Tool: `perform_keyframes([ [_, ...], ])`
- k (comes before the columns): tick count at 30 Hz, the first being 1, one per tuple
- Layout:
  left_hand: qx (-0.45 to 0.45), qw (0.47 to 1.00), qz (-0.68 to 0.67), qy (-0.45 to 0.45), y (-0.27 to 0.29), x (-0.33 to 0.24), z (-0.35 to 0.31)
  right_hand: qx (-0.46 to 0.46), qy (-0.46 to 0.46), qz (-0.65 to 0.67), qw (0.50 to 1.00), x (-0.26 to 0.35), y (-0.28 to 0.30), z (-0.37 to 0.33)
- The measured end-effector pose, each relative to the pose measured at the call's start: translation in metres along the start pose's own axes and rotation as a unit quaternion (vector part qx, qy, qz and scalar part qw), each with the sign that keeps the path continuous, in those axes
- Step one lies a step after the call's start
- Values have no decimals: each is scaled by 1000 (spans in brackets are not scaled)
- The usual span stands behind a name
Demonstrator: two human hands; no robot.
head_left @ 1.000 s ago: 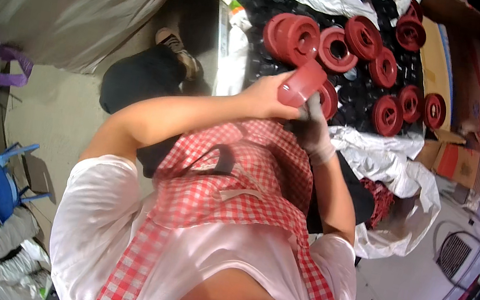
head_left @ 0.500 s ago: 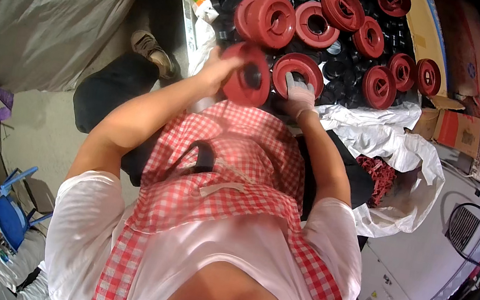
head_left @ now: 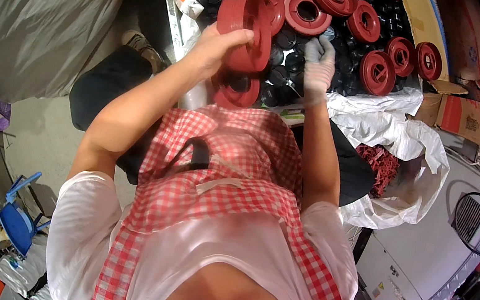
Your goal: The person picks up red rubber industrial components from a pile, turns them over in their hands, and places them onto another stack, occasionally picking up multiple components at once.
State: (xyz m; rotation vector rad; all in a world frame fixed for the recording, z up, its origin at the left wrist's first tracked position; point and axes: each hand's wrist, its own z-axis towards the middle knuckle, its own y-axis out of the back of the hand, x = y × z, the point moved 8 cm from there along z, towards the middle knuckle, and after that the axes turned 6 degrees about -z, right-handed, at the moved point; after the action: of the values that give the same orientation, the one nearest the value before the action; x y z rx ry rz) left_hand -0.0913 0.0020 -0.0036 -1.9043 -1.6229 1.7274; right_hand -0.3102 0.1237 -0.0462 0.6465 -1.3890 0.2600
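Observation:
My bare left hand (head_left: pixel 221 50) grips a red round plastic ring (head_left: pixel 234 11) by its near side, thumb over the edge; the ring is tilted up. Just below that hand, another red ring (head_left: pixel 239 96) lies at the near edge of the box, partly hidden. Behind the held ring, a further red ring (head_left: pixel 274 1) shows in part. My right hand (head_left: pixel 319 68), in a thin pale glove, hovers over small black round caps (head_left: pixel 288 60) with its fingers a little apart and nothing visible in them. Beyond its fingertips lies a red flanged ring (head_left: pixel 295 20).
More red rings (head_left: pixel 378 72) rest on the black caps to the right. A cardboard flap (head_left: pixel 420 21) edges the box. Beside my right arm, a white sack (head_left: pixel 413 209) holds red plastic scraps (head_left: pixel 378 172). A blue stool (head_left: pixel 18 225) stands at lower left.
My right hand has left the red ring it was touching and moved slightly up and right. My left hand has moved up, now with a tilted ring; the view has shifted a little.

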Motion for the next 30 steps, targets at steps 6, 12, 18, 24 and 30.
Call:
perform_keyframes([
  [6, 0, 1000, 0, -6, -1, 11, -2, 339, -13, -564, 753, -132, -54, -61],
  [12, -44, 964, 257, -54, 6, 12, -13, 240, -125, -279, 921, -45, -44, -39],
  [18, 60, 983, 169, 41, -29, 31, -23, 310, -3, 30, 950, 62, -57, -93],
  [24, 39, 954, 52, 293, -15, 46, -30, 345, 565, -156, 733, 156, -38, -141],
  [30, 107, 979, 174, 13, -29, 38, -32, 393, -110, 101, 907, 58, -48, -103],
])
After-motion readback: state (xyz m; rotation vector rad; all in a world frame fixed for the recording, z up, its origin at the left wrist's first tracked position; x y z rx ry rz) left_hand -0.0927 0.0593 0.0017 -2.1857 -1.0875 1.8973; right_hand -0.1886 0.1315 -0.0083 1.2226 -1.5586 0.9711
